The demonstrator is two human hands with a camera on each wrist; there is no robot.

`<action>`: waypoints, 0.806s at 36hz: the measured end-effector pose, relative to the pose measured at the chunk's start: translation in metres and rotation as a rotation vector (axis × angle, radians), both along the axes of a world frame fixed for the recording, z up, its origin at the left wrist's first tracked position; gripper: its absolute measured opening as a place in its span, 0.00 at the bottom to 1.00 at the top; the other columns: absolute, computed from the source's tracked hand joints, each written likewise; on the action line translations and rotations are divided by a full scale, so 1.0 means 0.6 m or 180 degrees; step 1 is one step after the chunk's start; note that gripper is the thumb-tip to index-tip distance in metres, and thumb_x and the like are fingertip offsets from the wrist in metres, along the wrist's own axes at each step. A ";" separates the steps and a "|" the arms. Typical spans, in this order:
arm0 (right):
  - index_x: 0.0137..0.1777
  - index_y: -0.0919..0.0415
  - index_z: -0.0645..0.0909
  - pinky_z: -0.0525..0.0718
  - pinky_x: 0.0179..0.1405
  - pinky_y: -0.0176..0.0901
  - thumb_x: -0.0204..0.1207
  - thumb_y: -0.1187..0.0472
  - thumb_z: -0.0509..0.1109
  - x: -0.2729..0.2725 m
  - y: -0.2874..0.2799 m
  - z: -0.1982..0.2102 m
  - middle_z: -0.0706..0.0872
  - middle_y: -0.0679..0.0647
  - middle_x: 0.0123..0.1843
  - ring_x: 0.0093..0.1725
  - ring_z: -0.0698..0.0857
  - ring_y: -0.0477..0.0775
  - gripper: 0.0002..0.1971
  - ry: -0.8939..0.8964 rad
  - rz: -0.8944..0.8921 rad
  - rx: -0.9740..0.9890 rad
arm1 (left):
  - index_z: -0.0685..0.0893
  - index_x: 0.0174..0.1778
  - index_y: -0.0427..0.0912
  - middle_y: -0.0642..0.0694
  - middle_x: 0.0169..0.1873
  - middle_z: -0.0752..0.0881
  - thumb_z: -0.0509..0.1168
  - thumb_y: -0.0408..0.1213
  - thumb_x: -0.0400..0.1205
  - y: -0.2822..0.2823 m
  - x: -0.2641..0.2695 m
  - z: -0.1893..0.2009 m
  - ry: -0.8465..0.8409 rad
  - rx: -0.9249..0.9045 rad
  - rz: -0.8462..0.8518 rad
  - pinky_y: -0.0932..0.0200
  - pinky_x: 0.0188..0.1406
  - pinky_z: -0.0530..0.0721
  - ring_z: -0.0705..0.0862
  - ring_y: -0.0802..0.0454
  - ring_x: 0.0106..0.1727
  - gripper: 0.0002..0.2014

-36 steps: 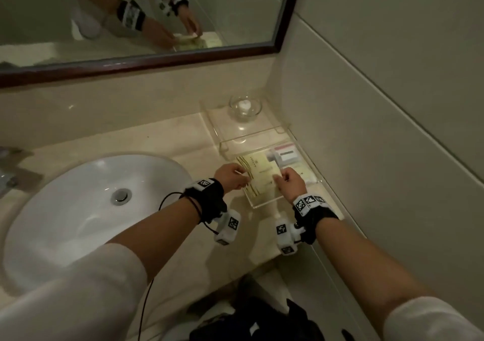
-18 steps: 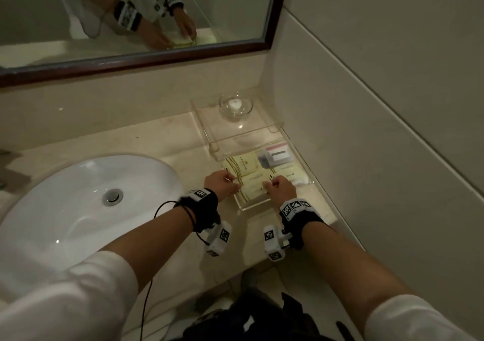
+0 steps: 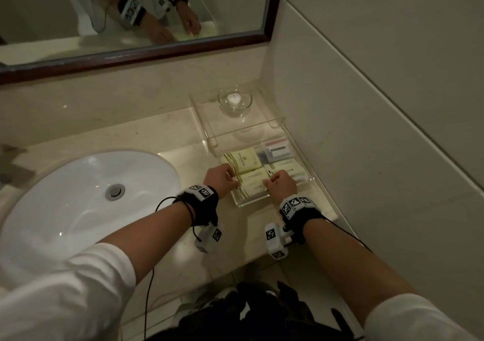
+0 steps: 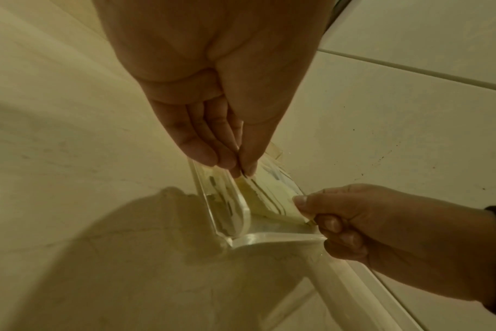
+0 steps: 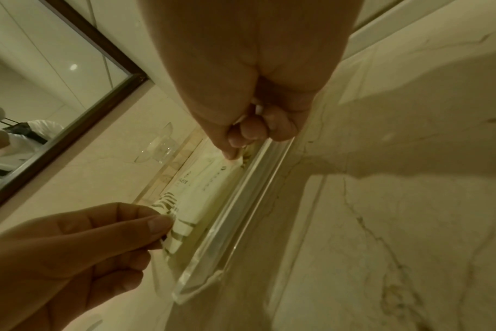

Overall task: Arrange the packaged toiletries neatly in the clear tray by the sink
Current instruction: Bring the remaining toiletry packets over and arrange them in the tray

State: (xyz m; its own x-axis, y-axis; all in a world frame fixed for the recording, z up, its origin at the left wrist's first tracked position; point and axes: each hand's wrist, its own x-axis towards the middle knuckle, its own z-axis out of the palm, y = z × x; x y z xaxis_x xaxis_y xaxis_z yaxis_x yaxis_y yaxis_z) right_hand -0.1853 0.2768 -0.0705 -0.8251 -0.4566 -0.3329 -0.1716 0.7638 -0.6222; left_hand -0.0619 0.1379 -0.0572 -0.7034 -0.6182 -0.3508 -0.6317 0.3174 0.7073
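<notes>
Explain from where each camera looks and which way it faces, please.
Head: worn on the head, looks down at clear tray beside sink; both forearms show.
Left wrist: looks along left hand toward the tray corner; right hand enters.
Right wrist: looks along the right hand toward the mirror.
Shared: both hands pinch the yellow packet.

Packet print [image 3: 246, 160] too small
</notes>
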 end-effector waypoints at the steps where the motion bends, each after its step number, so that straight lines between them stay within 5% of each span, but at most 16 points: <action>1: 0.50 0.63 0.77 0.79 0.50 0.47 0.73 0.58 0.71 0.000 0.000 0.000 0.86 0.61 0.49 0.51 0.83 0.62 0.11 0.0002 -0.0007 -0.0008 | 0.78 0.41 0.45 0.46 0.37 0.85 0.77 0.39 0.71 0.000 0.000 -0.001 -0.0009 -0.0036 -0.0023 0.59 0.40 0.80 0.83 0.50 0.39 0.13; 23: 0.45 0.59 0.72 0.74 0.43 0.41 0.73 0.61 0.69 -0.010 0.009 0.013 0.80 0.54 0.43 0.43 0.79 0.56 0.07 -0.0167 -0.0212 -0.0242 | 0.79 0.47 0.43 0.47 0.40 0.79 0.70 0.43 0.77 -0.002 -0.010 0.009 -0.0290 -0.0804 -0.0727 0.57 0.40 0.75 0.81 0.46 0.45 0.10; 29: 0.37 0.54 0.69 0.76 0.29 0.40 0.73 0.63 0.70 -0.035 0.034 0.037 0.80 0.53 0.29 0.27 0.78 0.51 0.11 -0.0216 -0.0199 -0.0875 | 0.82 0.47 0.40 0.43 0.46 0.81 0.68 0.36 0.77 -0.008 -0.013 0.014 0.0182 -0.1060 -0.0893 0.56 0.45 0.76 0.79 0.45 0.47 0.06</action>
